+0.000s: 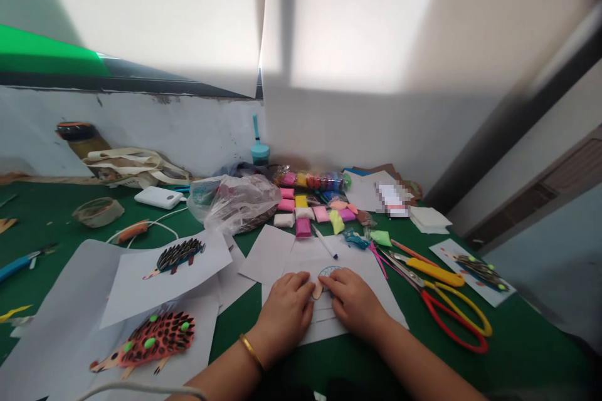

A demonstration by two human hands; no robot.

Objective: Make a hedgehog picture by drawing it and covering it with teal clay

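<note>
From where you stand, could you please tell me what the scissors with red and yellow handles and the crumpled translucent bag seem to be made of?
The scissors with red and yellow handles have shiny, grey, apparently metal blades; the smooth, evenly coloured handles are probably plastic. The crumpled translucent bag looks like thin plastic film, glossy along its sharp creases.

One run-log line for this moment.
left hand: fingers at peach piece | right hand: fingers at same piece | beneath: white paper | nearby: scissors

Pale wall | green table | bright white window coverings
</note>
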